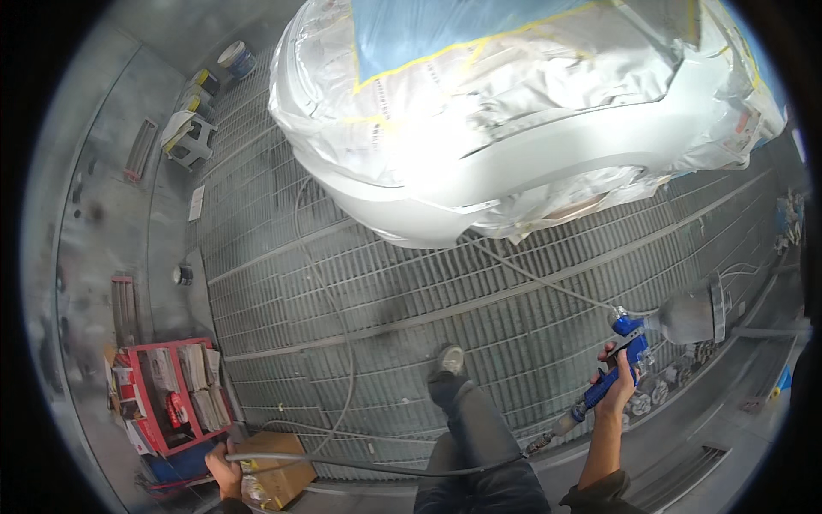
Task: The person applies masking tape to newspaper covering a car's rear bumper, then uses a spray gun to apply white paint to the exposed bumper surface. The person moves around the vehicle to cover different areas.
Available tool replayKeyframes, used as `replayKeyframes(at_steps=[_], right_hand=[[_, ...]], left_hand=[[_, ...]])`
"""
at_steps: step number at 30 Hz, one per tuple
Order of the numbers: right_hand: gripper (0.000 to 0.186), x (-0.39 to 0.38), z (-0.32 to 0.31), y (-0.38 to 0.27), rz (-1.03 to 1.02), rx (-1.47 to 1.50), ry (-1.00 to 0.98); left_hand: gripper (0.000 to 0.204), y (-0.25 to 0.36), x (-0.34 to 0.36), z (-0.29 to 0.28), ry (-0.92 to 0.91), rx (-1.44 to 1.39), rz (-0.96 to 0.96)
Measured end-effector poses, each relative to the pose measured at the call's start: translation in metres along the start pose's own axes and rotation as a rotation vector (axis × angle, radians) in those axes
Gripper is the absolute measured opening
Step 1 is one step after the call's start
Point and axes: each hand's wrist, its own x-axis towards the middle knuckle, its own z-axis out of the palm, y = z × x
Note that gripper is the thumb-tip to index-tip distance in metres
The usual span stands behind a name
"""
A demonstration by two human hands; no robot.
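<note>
Closed round the handle of a blue gun [635, 349], the right hand [618, 390] holds it up over the near edge of the floor [282, 295], toward its right corner; I cannot tell whether a finger presses the trigger. The gun slants, butt low and to the left, head high, with a grey cup [689, 317] jutting right from the head. From the butt a grey hose [385, 468] runs left across the legs [484, 441] to the left hand [224, 471], whose fingers curl tight around it near the floor's near left corner, just beside a red rack [157, 447] and a cardboard box [287, 480].

A white car [591, 141] stands toward the far edge of the slatted floor, well apart from the gun, its top covered in clear film [574, 77] and a blue sheet [437, 34]. A second hose [349, 385] lies on the slats, curving from near the car toward the box. The rack holds papers [205, 409]. Along the floor's left edge are a small can [182, 274], a stool [195, 141] with a cloth [177, 128] on it and, near the far corner, a bucket [236, 60]. One shoe [451, 360] is on the slats
</note>
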Motion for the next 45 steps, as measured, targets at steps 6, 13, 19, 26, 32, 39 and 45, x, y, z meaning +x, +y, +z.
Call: replayKeyframes(at_steps=[6, 13, 19, 26, 32, 39, 45], right_hand=[[0.022, -0.067, 0.114, 0.065, 0.045, -0.054, 0.026], [0.029, -0.119, 0.237, 0.074, 0.002, -0.082, -0.096], [0.029, -0.149, 0.325, 0.099, 0.046, -0.155, -0.125], [0.026, -0.195, 0.477, 0.165, -0.006, -0.160, -0.008], [0.021, -0.262, 0.643, 0.209, 0.012, -0.048, 0.155], [0.021, -0.278, 0.785, 0.168, 0.016, 0.052, 0.180], [0.022, -0.244, 0.825, 0.103, -0.021, -0.001, 0.331]], left_hand=[[0.046, -0.050, 0.125, -0.005, 0.034, 0.068, 0.034], [0.046, -0.127, 0.187, 0.008, -0.002, -0.015, 0.039], [0.042, -0.210, 0.266, 0.008, 0.047, 0.071, 0.026], [0.045, -0.345, 0.413, 0.094, 0.148, -0.049, 0.162], [0.029, -0.545, 0.508, 0.166, 0.152, -0.382, -0.017], [0.036, -0.676, 0.661, 0.099, 0.080, -0.213, -0.209], [0.037, -0.563, 0.790, 0.051, 0.183, -0.475, -0.108]])
